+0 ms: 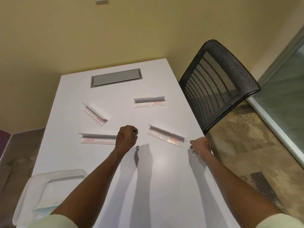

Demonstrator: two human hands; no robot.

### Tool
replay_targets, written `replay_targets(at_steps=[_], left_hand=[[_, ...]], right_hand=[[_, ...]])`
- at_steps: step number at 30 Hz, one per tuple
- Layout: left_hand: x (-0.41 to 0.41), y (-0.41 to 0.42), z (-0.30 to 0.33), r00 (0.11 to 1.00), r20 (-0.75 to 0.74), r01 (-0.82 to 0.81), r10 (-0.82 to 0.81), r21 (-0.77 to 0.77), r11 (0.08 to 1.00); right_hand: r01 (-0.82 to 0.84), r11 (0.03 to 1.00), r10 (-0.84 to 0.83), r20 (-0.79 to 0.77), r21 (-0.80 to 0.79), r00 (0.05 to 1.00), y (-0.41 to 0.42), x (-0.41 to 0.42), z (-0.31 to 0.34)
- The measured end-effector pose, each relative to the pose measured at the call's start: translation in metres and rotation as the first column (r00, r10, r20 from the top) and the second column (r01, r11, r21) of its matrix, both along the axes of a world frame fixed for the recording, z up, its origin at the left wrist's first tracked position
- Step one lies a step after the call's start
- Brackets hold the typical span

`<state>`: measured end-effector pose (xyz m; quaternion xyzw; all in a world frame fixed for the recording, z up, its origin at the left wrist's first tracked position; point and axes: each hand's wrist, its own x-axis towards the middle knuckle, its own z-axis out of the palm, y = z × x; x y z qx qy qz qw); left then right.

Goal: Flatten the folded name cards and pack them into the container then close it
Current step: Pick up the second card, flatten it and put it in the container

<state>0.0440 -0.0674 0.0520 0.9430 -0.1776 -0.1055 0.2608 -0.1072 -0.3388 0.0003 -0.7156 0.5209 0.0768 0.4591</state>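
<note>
A white table (164,178) bears a clear container (32,186) near left, open, and four folded cards (166,135) mid-table. The left hand (126,137) is fisted by the near-left card; the right hand (200,145) curls, empty, near the right edge.

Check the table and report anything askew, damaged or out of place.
Nothing looks damaged or spilled. Four name cards lie scattered at different angles on the white table, all still folded. The clear container sits at the near left corner, slightly over the edge.
</note>
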Motion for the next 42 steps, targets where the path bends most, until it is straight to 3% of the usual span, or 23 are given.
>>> replay_targets(at_steps=[7, 14, 17, 22, 31, 42], left_hand=[[0.026, -0.038, -0.011, 0.999, -0.033, -0.002, 0.003, 0.023, 1.000], [0.062, -0.072, -0.039, 0.982, -0.159, -0.086, 0.101, 0.096, 0.992], [0.076, -0.085, -0.048, 0.956, -0.236, -0.162, 0.172, 0.061, 0.985], [0.084, -0.097, -0.056, 0.955, -0.234, -0.152, 0.183, 0.147, 0.977], [0.088, -0.102, -0.073, 0.826, -0.445, -0.333, 0.344, 0.107, 0.937], [0.082, -0.085, -0.078, 0.729, -0.557, -0.438, 0.397, 0.066, 0.896]], right_hand=[[0.153, 0.984, -0.151, -0.023, 0.096, 0.988, -0.020, 0.033, -0.016], [0.101, 0.975, -0.068, -0.165, 0.200, 0.984, -0.026, 0.056, -0.014], [0.102, 0.970, -0.049, -0.236, 0.220, 0.971, -0.027, 0.066, -0.016], [0.122, 0.966, -0.062, -0.255, 0.226, 0.965, -0.026, 0.079, -0.021], [0.081, 0.972, -0.001, -0.337, 0.223, 0.942, -0.030, 0.088, -0.030], [0.085, 0.982, -0.040, -0.252, 0.170, 0.967, -0.021, 0.079, -0.024]])
